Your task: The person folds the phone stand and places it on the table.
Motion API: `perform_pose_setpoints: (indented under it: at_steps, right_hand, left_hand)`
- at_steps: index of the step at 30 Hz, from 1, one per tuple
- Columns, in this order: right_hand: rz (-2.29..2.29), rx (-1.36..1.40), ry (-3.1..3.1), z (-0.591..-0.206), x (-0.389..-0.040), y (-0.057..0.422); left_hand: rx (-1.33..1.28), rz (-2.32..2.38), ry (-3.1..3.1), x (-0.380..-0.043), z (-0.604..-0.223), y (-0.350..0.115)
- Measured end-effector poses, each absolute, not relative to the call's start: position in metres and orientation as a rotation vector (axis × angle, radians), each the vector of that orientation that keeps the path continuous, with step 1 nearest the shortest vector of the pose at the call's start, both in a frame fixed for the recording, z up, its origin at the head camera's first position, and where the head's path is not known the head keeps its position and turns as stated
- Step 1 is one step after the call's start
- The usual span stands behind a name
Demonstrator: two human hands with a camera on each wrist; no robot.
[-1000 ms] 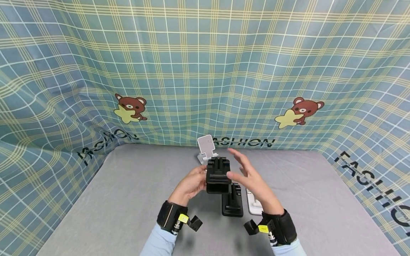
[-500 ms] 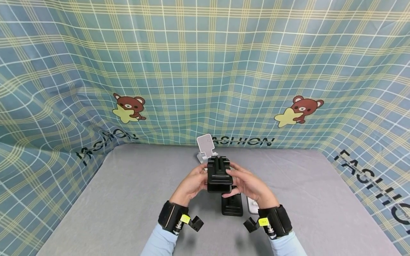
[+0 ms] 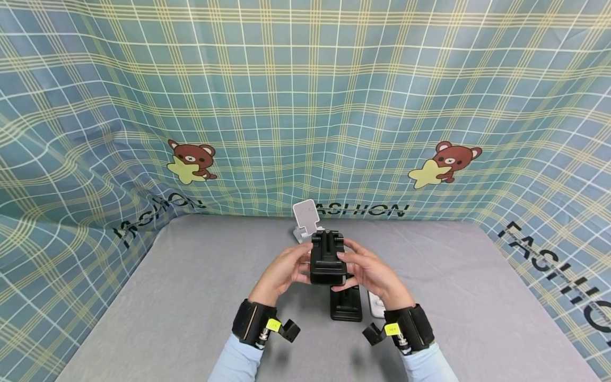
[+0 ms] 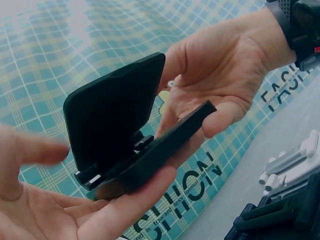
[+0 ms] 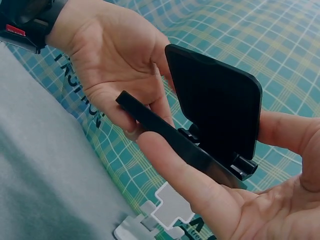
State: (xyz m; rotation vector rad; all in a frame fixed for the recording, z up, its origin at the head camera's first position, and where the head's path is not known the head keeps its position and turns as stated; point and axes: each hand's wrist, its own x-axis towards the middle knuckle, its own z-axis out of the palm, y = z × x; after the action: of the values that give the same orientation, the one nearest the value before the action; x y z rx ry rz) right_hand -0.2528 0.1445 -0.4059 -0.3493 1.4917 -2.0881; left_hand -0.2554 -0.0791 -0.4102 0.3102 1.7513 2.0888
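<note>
A black folding phone stand [image 3: 328, 257] is held up off the table, its plate tilted open from its base at the hinge. My left hand [image 3: 285, 268] grips it along the left side. On the right side my right hand [image 3: 374, 270] holds it too, thumb on the plate and fingers at the base. The left wrist view shows the underside of the black stand [image 4: 117, 110], with fingers of the left hand [image 4: 100, 220] beneath the base. Seen from the right wrist, a finger of the right hand [image 5: 200, 195] lies along the base of the stand [image 5: 215, 95].
Below the hands, a second black phone stand [image 3: 346, 307] lies folded on the grey table [image 3: 200, 297]. Beside it is a white stand [image 3: 376, 306], partly hidden by the right hand. Farther back a white stand [image 3: 306, 216] stands unfolded before the checked curtain [image 3: 305, 106].
My right hand came in from the right and took hold of the black stand. The stand has risen slightly, and its plate has tilted a little in the hands.
</note>
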Motion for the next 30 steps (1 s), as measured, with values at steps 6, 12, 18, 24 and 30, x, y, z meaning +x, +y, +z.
perform_pose_setpoints:
  at_steps: [6, 12, 18, 24, 30]
  right_hand:
    - [-2.075, -0.368, 1.504, -0.406, -0.253, 0.144]
    - [-2.066, -0.373, 1.543, -0.410, -0.255, 0.141]
    - [-2.060, -0.384, 1.613, -0.418, -0.256, 0.137]
    - [-2.015, -0.375, 1.685, -0.422, -0.257, 0.133]
    - [-1.900, -0.331, 1.881, -0.428, -0.254, 0.127]
  left_hand:
    - [0.345, 2.032, 1.836, -0.254, -0.409, -0.079]
    - [0.367, 2.021, 1.886, -0.253, -0.410, -0.079]
    - [0.344, 1.989, 1.974, -0.254, -0.412, -0.079]
    - [0.289, 1.931, 2.037, -0.256, -0.414, -0.082]
    - [0.260, 1.795, 2.094, -0.261, -0.420, -0.092]
